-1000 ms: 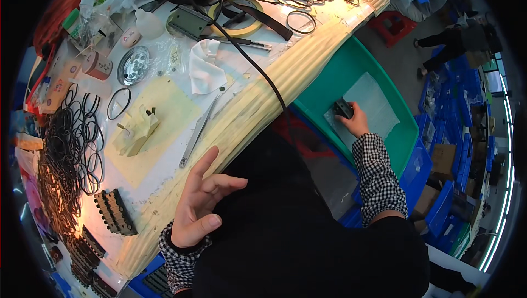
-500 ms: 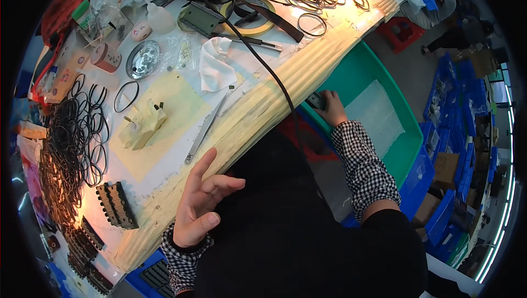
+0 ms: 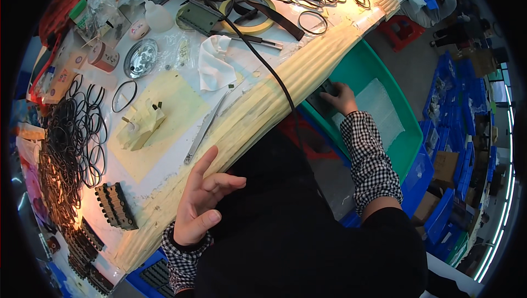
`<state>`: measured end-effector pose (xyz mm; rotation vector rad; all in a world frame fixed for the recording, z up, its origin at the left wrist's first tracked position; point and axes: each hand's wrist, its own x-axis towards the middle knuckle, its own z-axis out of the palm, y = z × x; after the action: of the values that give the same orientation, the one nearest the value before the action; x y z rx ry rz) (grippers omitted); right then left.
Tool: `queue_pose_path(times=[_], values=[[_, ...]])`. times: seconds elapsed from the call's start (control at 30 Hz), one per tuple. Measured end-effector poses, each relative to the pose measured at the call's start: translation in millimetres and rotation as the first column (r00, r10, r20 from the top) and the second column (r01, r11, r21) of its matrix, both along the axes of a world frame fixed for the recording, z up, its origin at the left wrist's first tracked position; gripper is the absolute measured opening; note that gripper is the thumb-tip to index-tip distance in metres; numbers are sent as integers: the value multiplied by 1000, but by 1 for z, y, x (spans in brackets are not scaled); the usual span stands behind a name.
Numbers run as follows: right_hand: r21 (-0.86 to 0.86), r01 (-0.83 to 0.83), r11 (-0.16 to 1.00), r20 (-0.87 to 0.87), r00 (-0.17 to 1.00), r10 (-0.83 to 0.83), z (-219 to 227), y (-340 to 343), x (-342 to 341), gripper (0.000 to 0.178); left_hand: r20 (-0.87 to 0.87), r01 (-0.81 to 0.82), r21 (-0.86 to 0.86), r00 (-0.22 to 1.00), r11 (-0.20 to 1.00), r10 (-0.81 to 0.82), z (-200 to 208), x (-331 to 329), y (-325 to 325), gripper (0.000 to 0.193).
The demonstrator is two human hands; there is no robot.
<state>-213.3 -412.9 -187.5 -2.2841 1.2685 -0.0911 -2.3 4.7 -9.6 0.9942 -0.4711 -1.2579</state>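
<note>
My right hand (image 3: 343, 99) reaches into a green bin (image 3: 410, 149) below the table's edge, its thumb and fingers closed on a dark, flat-sided part (image 3: 324, 92). The table edge hides some of that part. My left hand (image 3: 197, 204) hovers at the padded table edge, palm up, with its fingers apart and nothing in it. On the table beyond it lie steel tweezers (image 3: 204, 133). A pale yellow block with small pegs (image 3: 144, 125) rests on a yellowish sheet (image 3: 186, 97). Dark ribbed pieces (image 3: 116, 205) stand in a short row left of my left hand.
Black rubber bands (image 3: 71, 138) heap at the left, with more at the far edge. A metal dish (image 3: 141, 58), white cloth (image 3: 215, 64), tape roll (image 3: 263, 23) and dark green case (image 3: 200, 17) lie farther back. A black cable (image 3: 269, 67) crosses the table edge. Blue bins (image 3: 439, 106) stand right.
My right hand has moved slightly right and farther away inside the green bin, with the dark part shifting along. My left hand has hardly moved.
</note>
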Motion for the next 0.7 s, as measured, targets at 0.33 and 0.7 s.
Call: queue_pose_path(times=[0.33, 0.7], values=[[-23, -2, 1000, 55, 998, 3, -20, -7, 0, 53, -50, 7, -63, 999, 998, -10, -5, 2, 3, 105], [-127, 229, 965, 112, 970, -215, -14, -12, -66, 52, -49, 27, -81, 998, 996, -31, -7, 4, 3, 102]])
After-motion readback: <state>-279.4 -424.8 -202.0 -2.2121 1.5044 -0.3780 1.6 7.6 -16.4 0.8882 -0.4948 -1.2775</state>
